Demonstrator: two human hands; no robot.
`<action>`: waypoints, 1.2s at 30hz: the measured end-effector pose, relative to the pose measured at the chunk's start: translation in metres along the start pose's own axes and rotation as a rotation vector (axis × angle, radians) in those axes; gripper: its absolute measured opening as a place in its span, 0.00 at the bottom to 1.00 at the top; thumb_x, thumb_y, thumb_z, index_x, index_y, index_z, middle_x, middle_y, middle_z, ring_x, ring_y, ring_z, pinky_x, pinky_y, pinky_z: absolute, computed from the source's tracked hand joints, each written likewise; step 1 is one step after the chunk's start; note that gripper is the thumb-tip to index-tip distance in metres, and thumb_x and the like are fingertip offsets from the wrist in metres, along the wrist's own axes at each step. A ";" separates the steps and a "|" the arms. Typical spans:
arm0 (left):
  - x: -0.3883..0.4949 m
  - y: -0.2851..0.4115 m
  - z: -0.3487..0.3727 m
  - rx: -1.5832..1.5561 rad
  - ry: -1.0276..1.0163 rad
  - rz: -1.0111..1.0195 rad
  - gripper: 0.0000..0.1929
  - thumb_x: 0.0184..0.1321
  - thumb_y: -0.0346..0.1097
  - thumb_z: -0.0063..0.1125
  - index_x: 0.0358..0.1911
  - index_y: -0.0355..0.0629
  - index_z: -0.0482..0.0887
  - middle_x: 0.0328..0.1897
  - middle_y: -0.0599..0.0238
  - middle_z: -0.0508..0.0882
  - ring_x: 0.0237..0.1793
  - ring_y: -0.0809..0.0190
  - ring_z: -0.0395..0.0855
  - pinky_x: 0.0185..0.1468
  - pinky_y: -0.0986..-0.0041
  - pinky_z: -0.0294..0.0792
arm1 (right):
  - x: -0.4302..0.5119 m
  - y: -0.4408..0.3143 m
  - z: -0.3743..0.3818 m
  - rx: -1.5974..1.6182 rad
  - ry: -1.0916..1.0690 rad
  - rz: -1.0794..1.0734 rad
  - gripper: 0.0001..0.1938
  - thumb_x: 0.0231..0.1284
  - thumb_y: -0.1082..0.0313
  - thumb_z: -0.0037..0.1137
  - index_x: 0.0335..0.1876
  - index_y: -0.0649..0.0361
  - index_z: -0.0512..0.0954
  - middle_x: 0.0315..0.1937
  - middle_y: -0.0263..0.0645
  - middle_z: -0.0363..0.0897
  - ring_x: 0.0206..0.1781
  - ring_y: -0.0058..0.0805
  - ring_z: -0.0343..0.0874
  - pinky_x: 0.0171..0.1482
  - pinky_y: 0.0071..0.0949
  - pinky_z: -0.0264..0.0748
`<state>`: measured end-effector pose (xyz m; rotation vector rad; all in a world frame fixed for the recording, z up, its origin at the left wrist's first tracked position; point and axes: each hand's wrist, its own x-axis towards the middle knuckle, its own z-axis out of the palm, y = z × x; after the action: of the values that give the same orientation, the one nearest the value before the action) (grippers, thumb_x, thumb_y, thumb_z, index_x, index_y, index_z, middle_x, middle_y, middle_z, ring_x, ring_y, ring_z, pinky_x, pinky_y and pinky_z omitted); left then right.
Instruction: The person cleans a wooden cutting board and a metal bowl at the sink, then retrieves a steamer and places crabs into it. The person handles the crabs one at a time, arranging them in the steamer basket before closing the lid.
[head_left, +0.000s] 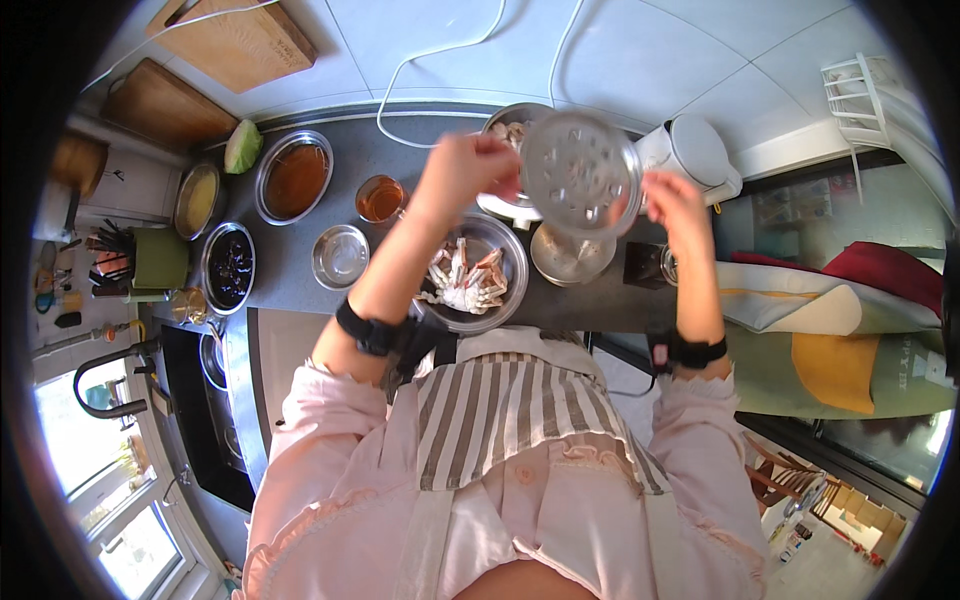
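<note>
A round, grey, perforated-looking steamer plate (581, 169) is held up over the counter, blurred, and light patches like holes show across it. My right hand (675, 199) pinches its right rim. At the opposite rim are the curled fingers of my left hand (480, 161); blur hides whether they grip it. Behind the plate, partly covered, a metal pot (517, 112) with pale food pieces sits on a white base (517, 210). Nearer me, a steel bowl (517, 285) holds cut crab pieces (469, 281). To its right rests a wide metal bowl (574, 259), its far side hidden by the plate.
A white kettle (694, 154) stands at the right rear. Leftward are a glass of amber liquid (380, 199), a clear bowl (340, 257), a bowl of brown liquid (295, 178), a bowl of dark food (231, 266) and cabbage (244, 146). A black sink (199, 405) lies left.
</note>
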<state>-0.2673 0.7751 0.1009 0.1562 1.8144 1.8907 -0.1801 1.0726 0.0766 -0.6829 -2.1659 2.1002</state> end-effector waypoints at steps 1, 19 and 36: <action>-0.009 -0.018 0.003 -0.012 -0.011 -0.039 0.10 0.56 0.31 0.61 0.35 0.27 0.83 0.27 0.57 0.85 0.23 0.65 0.84 0.31 0.77 0.79 | -0.011 0.017 -0.002 -0.007 -0.004 0.048 0.10 0.56 0.69 0.61 0.41 0.65 0.79 0.24 0.29 0.75 0.22 0.14 0.68 0.24 0.15 0.63; -0.009 -0.178 0.052 -0.027 -0.084 -0.511 0.06 0.57 0.26 0.58 0.33 0.27 0.81 0.26 0.54 0.84 0.25 0.59 0.86 0.29 0.73 0.82 | -0.027 0.104 -0.009 -0.760 0.258 0.006 0.09 0.47 0.66 0.59 0.33 0.61 0.83 0.29 0.42 0.84 0.32 0.33 0.84 0.38 0.28 0.77; 0.011 -0.174 0.073 0.736 -0.248 -0.214 0.12 0.60 0.34 0.50 0.37 0.31 0.80 0.24 0.54 0.83 0.20 0.59 0.85 0.26 0.72 0.75 | -0.010 0.127 -0.017 -0.981 0.295 -0.198 0.06 0.50 0.66 0.59 0.32 0.57 0.81 0.29 0.41 0.78 0.33 0.42 0.79 0.36 0.38 0.74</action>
<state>-0.1976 0.8419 -0.0617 0.4075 2.1562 0.9445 -0.1303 1.0827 -0.0413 -0.6946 -2.8181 0.6794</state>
